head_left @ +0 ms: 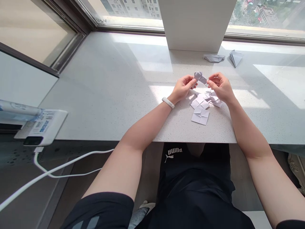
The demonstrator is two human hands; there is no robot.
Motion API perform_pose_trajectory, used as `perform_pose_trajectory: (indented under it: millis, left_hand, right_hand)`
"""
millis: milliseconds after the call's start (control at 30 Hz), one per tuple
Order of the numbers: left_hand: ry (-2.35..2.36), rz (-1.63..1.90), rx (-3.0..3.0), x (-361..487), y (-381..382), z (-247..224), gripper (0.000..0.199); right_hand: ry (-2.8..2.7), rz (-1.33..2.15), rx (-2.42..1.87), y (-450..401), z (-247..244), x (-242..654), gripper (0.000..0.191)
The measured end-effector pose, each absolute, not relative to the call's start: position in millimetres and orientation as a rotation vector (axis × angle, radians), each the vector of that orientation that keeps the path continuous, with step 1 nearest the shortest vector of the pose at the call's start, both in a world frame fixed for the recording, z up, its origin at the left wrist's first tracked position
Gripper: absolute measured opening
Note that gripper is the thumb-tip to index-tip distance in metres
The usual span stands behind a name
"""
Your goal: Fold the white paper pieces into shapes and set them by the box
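Observation:
A small folded piece of white paper (198, 77) is held up above the counter between my two hands. My left hand (182, 88) pinches it from the left, and my right hand (220, 86) grips its right end with the fingertips. Below my hands, several folded paper squares (199, 116) lie in a loose scatter on the speckled white stone counter (107, 105). Two more folded paper shapes (213, 58) (235, 58) sit farther off near the window. A white band (168, 102) circles my left wrist.
A white square pillar (195, 22) rises from the counter's back edge in front of the window. At the left, a white device (41, 127) rests at the counter's edge, with a white cable (59, 165) hanging below it. My legs lie under the front edge.

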State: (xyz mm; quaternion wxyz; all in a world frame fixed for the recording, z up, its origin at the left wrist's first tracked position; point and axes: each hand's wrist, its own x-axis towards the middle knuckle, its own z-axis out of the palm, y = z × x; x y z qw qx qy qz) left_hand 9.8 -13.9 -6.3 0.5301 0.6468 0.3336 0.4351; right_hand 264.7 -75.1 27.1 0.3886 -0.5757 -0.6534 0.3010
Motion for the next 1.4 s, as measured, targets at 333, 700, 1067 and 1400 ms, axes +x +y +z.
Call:
perform_pose_trajectory:
  millis: [333, 700, 1067, 1400]
  left_hand:
    - [0.929, 1.078, 1.477, 6.8, -3.7, -6.0, 0.037]
    - [0.922, 1.084, 1.443, 8.2, -2.9, -7.4, 0.038]
    - [0.936, 1.084, 1.471, 9.9, -4.0, -8.4, 0.032]
    - [0.89, 1.076, 1.502, 10.1, -9.4, -7.3, 0.037]
  right_hand:
    - [-2.064, 0.831, -1.529, -92.4, 48.9, 293.6, 0.044]
    - [-2.104, 0.776, -1.518, -86.5, 37.0, 287.8, 0.021]
    - [-1.839, 0.605, -1.48, -83.5, 40.9, 284.9, 0.019]
    - [-1.732, 0.69, -1.424, -82.5, 48.4, 278.3, 0.049]
